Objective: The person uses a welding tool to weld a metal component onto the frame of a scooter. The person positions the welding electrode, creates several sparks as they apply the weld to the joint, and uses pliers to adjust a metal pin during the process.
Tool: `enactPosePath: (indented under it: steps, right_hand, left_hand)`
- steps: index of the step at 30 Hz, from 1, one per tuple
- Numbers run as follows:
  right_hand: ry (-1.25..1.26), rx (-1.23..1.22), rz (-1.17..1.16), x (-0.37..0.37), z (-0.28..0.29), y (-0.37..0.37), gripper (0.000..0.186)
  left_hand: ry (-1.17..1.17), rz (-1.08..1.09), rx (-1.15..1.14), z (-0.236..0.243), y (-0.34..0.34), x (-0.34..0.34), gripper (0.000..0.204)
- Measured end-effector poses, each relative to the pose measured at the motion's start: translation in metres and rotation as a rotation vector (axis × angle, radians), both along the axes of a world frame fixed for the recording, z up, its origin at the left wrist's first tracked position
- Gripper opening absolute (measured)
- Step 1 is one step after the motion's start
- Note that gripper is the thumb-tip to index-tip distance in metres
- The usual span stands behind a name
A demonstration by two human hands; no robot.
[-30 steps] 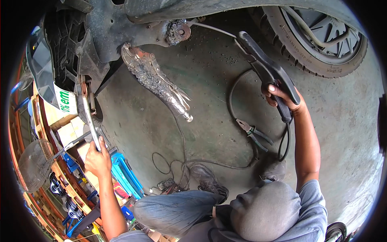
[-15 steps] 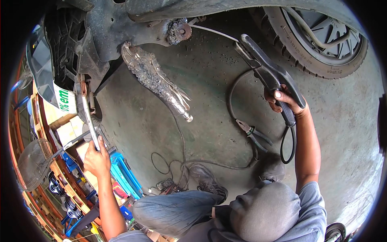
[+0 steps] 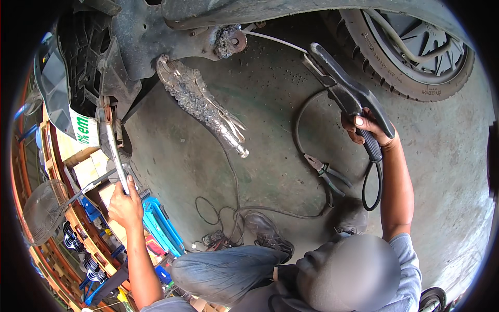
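My right hand [image 3: 368, 129] grips a black welding electrode holder [image 3: 349, 93]. From its jaws a thin pale electrode [image 3: 275, 39] runs left, its far end at a rusty, lumpy weld [image 3: 227, 41] beside a round bushing on the dark metal frame [image 3: 148, 36]. My left hand [image 3: 126, 204] is closed round the lower end of a long silver metal bar [image 3: 115, 151], which slants up to the vehicle's underside near a coil spring. Between my hands, spatter-crusted locking pliers [image 3: 200, 104] hang with their jaws at the frame's edge.
Combination pliers [image 3: 327, 174] and a looping cable [image 3: 275, 211] lie on the concrete floor. A tyred wheel [image 3: 410, 57] stands at the upper right. Lower left are wooden pallets [image 3: 86, 229], a wire fan guard [image 3: 44, 213] and a blue case [image 3: 161, 223]. My shoe [image 3: 266, 234] is near the cable.
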State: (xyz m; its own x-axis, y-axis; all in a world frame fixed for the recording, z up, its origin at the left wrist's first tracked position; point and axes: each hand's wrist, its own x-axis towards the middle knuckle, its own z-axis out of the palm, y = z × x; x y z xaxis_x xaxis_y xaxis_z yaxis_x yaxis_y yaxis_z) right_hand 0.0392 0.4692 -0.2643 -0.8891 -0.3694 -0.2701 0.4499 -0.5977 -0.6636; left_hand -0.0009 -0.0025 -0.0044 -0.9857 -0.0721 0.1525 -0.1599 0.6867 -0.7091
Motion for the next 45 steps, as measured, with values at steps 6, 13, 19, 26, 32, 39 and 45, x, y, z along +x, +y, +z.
enactPosePath:
  steps: [6,13,19,26,32,39,45]
  right_hand:
    - [0.016,0.006,0.017,-0.002,-0.002,-0.001,0.07]
    - [0.017,0.002,0.033,-0.003,0.0,0.002,0.066]
    - [-0.052,0.481,-0.057,0.02,0.002,0.006,0.056]
    - [0.137,0.888,-0.297,0.107,0.036,-0.008,0.076]
    - [0.61,1.317,-0.262,0.086,0.05,-0.026,0.073]
    - [0.499,1.272,-0.285,0.078,0.047,-0.037,0.083]
    - [0.513,1.239,-0.261,0.074,0.048,-0.037,0.079]
  left_hand:
    - [-0.003,-0.004,-0.001,0.001,-0.001,0.0,0.047]
    - [-0.013,0.005,0.0,0.0,0.003,0.0,0.046]
    - [-0.014,0.003,0.007,0.001,-0.001,0.0,0.046]
    - [0.003,-0.002,0.015,0.0,-0.007,0.0,0.046]
    - [0.002,0.021,0.01,0.001,-0.009,0.0,0.053]
    - [-0.007,0.03,0.02,0.002,-0.003,0.001,0.053]
    - [-0.005,0.014,0.018,0.001,-0.004,0.001,0.052]
